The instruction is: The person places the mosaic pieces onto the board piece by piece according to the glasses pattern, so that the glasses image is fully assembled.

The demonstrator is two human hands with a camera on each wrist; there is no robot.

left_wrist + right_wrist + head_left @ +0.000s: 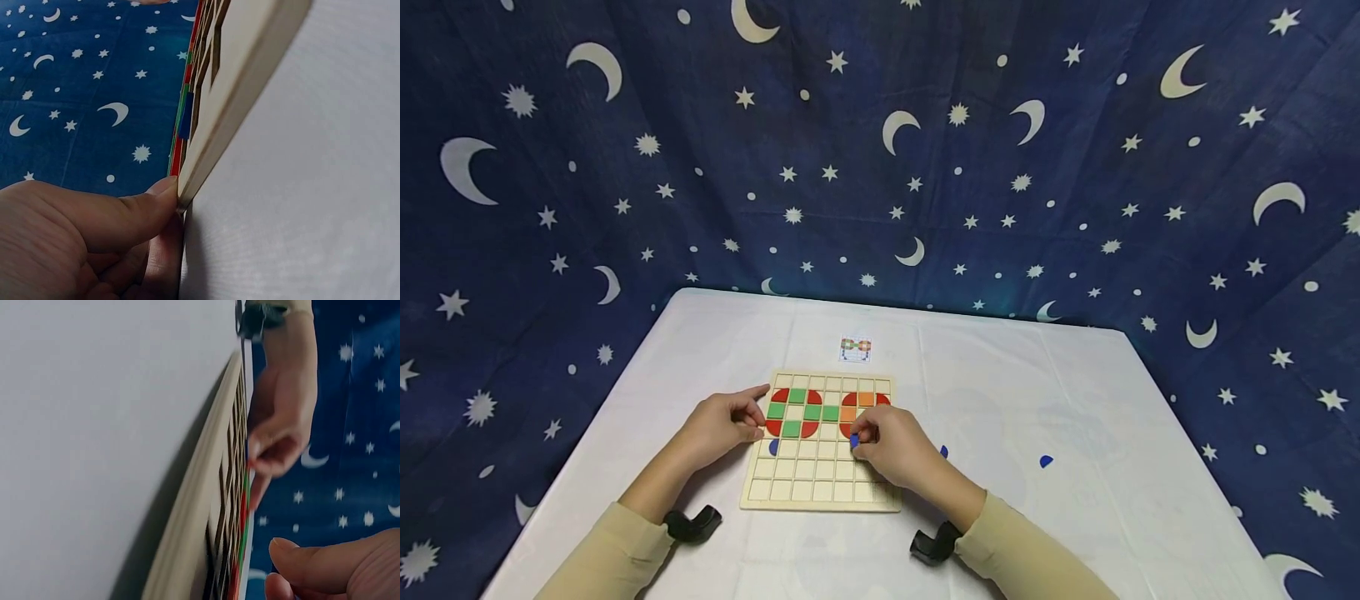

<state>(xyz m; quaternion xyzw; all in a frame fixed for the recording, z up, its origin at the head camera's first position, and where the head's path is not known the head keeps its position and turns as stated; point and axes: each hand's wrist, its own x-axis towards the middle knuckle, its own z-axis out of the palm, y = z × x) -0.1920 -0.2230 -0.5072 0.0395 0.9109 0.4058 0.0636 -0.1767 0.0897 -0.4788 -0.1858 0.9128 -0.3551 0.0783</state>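
In the head view, a light wooden grid board [820, 505] lies on the white table with red curved tiles, green tiles and orange square tiles in its upper rows. A blue curved tile [774, 447] sits near its left side. My left hand [718, 427] holds the board's left edge; the left wrist view has the thumb [140, 209] at that edge with fingers beneath it. Over the right part of the board, my right hand [891, 442] pinches a small blue tile [854, 442] between thumb and fingers, covering some tiles there.
Right of the board, two loose blue tiles lie on the table, one partly behind the right wrist [943, 452] and a rounded blue tile [1046, 461] farther out. A small pattern card [855, 349] lies beyond the board. Behind the table [1000, 367] hangs a starry blue cloth [850, 167].
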